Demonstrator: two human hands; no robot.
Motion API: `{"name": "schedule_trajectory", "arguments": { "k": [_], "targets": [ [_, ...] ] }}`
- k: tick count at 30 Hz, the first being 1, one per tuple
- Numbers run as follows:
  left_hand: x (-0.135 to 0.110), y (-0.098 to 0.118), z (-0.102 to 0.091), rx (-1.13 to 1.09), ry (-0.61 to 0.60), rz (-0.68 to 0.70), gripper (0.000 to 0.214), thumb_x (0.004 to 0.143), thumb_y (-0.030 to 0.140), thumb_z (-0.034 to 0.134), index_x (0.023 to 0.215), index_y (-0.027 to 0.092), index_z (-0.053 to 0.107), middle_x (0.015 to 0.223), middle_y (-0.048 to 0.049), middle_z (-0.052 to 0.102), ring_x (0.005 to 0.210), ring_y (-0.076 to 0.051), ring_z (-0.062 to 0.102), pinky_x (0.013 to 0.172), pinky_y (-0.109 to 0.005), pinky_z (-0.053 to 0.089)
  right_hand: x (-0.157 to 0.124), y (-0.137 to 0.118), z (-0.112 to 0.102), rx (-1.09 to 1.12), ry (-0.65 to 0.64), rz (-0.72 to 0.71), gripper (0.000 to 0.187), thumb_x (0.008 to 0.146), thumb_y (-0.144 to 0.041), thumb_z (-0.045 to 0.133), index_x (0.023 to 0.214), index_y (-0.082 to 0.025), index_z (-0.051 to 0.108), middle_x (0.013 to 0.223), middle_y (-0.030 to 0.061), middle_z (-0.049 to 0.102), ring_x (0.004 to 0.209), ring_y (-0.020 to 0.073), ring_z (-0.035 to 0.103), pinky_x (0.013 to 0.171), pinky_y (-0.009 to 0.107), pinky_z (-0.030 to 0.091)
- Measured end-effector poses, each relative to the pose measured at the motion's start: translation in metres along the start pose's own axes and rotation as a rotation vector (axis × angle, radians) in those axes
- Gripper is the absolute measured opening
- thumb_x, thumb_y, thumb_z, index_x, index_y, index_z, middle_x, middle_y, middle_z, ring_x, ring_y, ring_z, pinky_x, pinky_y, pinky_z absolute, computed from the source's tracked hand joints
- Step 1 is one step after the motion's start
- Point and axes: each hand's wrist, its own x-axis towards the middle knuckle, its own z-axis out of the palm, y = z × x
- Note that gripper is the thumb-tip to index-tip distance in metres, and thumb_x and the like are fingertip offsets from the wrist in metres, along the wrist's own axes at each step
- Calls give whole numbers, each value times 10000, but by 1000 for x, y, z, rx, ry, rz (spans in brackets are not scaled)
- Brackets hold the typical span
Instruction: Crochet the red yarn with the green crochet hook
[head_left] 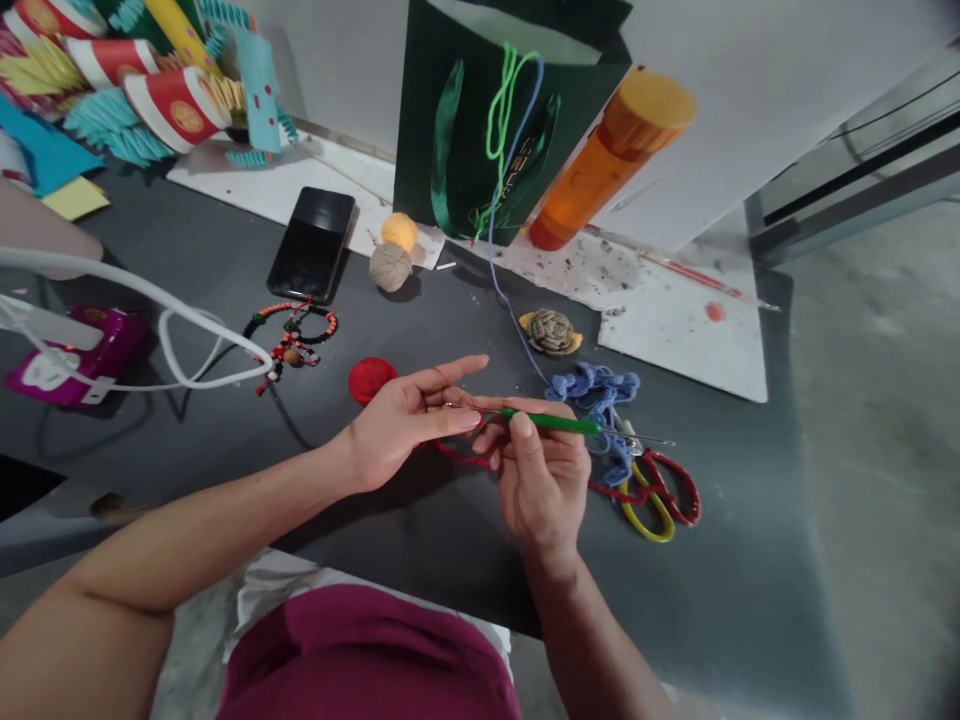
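My right hand (541, 478) is closed around a green-handled crochet hook (559, 423) that points left toward my left hand. My left hand (405, 420) has its index finger stretched out and its thumb pinched on a thin red yarn strand (459, 457) at the hook's tip. The strand runs under both hands. A red yarn ball (369, 378) lies on the dark table (450, 560) just behind my left hand. A blue crocheted piece (600, 395) sits right of my right hand, with a blue thread rising to the green bag (480, 110).
Red and yellow scissors (660, 495) lie to the right. An orange bottle (611, 155) leans by the bag. A black phone (312, 243), beaded bracelet (292, 335), beige yarn ball (390, 267), woven piece (551, 332), white cable (150, 300), and paper crafts (150, 80) fill the left and back.
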Motion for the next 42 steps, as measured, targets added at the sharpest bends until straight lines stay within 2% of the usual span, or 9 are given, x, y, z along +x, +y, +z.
{"name": "schedule_trajectory", "arguments": {
  "k": [3, 8, 10, 17, 22, 29, 35, 39, 42],
  "targets": [
    [0, 0, 0, -26, 15, -18, 571, 685, 140, 915, 1230, 233, 769, 787, 42, 745, 753, -92, 665, 850, -292, 509, -2, 1, -3, -90, -35, -62, 67, 973, -268, 686, 981, -272, 753, 897, -10, 822, 559, 87, 686, 466, 200, 496],
    [-3, -2, 3, -67, 56, -4, 557, 676, 124, 921, 1206, 225, 784, 739, 45, 741, 721, -75, 656, 793, -252, 495, -4, 5, -5, -493, -89, -525, 287, 917, -116, 713, 1106, -323, 777, 1093, 24, 840, 914, 206, 809, 741, 363, 658],
    [-3, -2, 3, -104, 48, -22, 530, 675, 118, 922, 1178, 222, 792, 703, 57, 726, 694, -65, 645, 782, -241, 490, -5, 7, -4, -567, -77, -609, 337, 883, -101, 749, 1117, -340, 784, 1128, 26, 836, 975, 233, 808, 797, 409, 664],
    [-2, -2, -1, -176, -21, -112, 593, 732, 89, 877, 1291, 215, 726, 799, 34, 779, 771, -101, 707, 877, -287, 493, -9, 3, 1, -315, 65, -316, 138, 940, -190, 709, 1000, -283, 790, 920, 17, 839, 750, 188, 783, 613, 329, 618],
    [-1, -2, -3, -197, -38, -117, 589, 718, 82, 884, 1268, 230, 737, 739, 60, 756, 719, -91, 675, 844, -278, 476, -12, 1, 0, -303, 100, -289, 112, 994, -223, 644, 1034, -282, 731, 914, 3, 828, 575, 134, 733, 491, 277, 547],
    [1, 0, -3, -180, -22, -149, 513, 683, 97, 893, 1167, 235, 795, 710, 55, 731, 688, -85, 623, 803, -271, 447, -9, -6, -1, -188, 70, -157, 61, 1048, -358, 541, 1039, -320, 588, 902, 15, 825, 576, 180, 763, 435, 286, 512],
    [1, -1, -3, -174, -141, -214, 517, 708, 99, 857, 1208, 209, 783, 732, 13, 745, 666, -98, 590, 739, -289, 442, 1, -8, -3, -34, 37, 54, 157, 1014, -438, 568, 975, -289, 595, 722, -14, 791, 444, 156, 668, 351, 253, 368],
    [-1, -3, -1, -118, -136, -113, 532, 725, 107, 861, 1230, 251, 776, 821, 0, 776, 690, -118, 627, 764, -337, 479, -3, -4, 0, -69, -10, 13, 146, 976, -414, 658, 959, -271, 630, 791, 0, 809, 541, 152, 705, 412, 250, 448],
    [-2, -4, 0, -74, -79, -26, 537, 713, 105, 883, 1211, 280, 785, 813, 32, 760, 693, -95, 633, 747, -301, 478, -9, -3, 4, -104, 5, -64, 87, 984, -353, 665, 979, -266, 660, 917, 19, 835, 612, 153, 742, 467, 262, 519]
  ]
}}
